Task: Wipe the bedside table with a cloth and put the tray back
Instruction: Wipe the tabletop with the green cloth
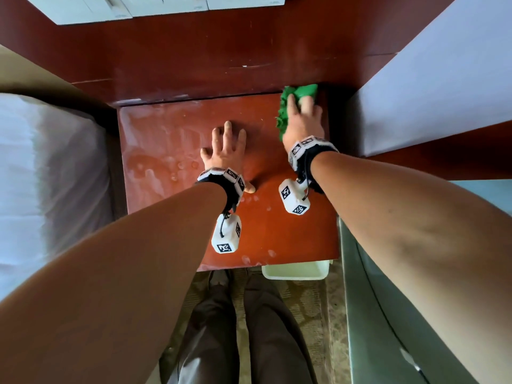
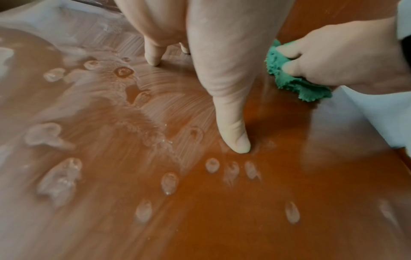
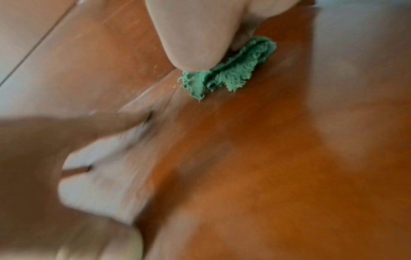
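Green cloth (image 1: 297, 105) bunched under right hand (image 1: 303, 120), fingers (image 1: 291, 106) curled over top and gripping, pressed down at far right corner of bedside table (image 1: 277, 231). Same grip seen from left wrist view: fingers wrapped on crumpled cloth (image 2: 295, 82), frayed edge spilling out below palm. From right wrist view, blurred; cloth (image 3: 229, 72) poking out beneath the hand, touching wood.

Left hand (image 1: 225, 153) flat on tabletop near the middle, fingers (image 1: 227, 131) spread wide and straight, holding nothing, thumb (image 2: 233, 133) tip planted on the surface. Well apart from cloth, just left of right wrist.

Reddish-brown glossy tabletop, streaked with pale smears (image 1: 155, 151) across left half, plus small wet droplets (image 2: 170, 183) scattered near the thumb. Right half darker and cleaner-looking.

Pale tray (image 1: 296, 270) down on the floor, against the table's near edge, right of the person's dark trouser legs (image 1: 243, 328); only part showing. White bed linen (image 1: 41, 176) at left, white bedding (image 1: 443, 92) at right, wooden headboard panel (image 1: 194, 51) behind the table. Marker-covered wristbands and white camera blocks (image 1: 225, 235) strapped on both wrists.
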{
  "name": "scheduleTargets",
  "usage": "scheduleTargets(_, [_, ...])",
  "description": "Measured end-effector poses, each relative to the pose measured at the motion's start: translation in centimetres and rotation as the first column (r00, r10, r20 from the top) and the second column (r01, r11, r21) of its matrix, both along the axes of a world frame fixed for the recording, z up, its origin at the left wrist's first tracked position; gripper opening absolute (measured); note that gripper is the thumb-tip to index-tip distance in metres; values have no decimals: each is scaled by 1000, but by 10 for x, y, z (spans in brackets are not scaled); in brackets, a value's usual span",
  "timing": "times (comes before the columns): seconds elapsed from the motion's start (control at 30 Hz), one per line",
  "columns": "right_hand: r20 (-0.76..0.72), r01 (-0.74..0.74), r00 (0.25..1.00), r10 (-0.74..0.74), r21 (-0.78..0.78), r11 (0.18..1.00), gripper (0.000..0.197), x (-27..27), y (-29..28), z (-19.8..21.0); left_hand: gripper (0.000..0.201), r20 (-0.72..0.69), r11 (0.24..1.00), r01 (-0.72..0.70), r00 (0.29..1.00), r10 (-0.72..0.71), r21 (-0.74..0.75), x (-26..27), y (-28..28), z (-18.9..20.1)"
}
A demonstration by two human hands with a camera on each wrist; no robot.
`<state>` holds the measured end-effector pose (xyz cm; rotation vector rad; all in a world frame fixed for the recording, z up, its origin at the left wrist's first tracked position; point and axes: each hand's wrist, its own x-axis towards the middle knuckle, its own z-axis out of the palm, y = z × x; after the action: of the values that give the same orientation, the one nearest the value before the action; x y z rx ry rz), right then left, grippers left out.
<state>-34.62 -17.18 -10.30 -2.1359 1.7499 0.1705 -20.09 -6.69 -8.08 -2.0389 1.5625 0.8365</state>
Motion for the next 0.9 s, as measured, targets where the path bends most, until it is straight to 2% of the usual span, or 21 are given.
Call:
scheduleTargets(0.13, [59,-343,938,341,33,939,74,13,17,7,145,7,1000,-5,1000,5,-3,-1,0,4])
scheduleTargets(0.2, [73,-402,915,397,65,913,76,5,13,9,144,1,1000,-11,1000,11,-4,-1,0,6])
scheduleTargets(0.23, [74,-364,930,360,65,929,75,-3,7,8,144,2,1000,-11,1000,11,-4,-2,0,6])
scheduleTargets(0.33, [20,-126,992,126,34,991,73,-34,-16,5,145,19,1000,1,1000,-1,6,-2,-1,6])
scheduleTargets(0.43, [-66,-37,997,40,46,998,73,-49,-26,2,145,29,1000,15,999,-15,3,-1,-1,6])
scheduleTargets(0.63, [-140,12,990,-1,75,997,77,-32,-20,4,143,43,998,64,997,-64,-4,1,0,7])
scheduleTargets(0.8, [-2,-7,1000,7,27,1000,72,-25,-9,6,129,-23,991,64,997,-67,-121,32,-2,18])
scheduleTargets(0.9, [44,-85,995,85,-3,996,75,-10,5,8,136,29,989,23,999,-19,-148,66,7,18])
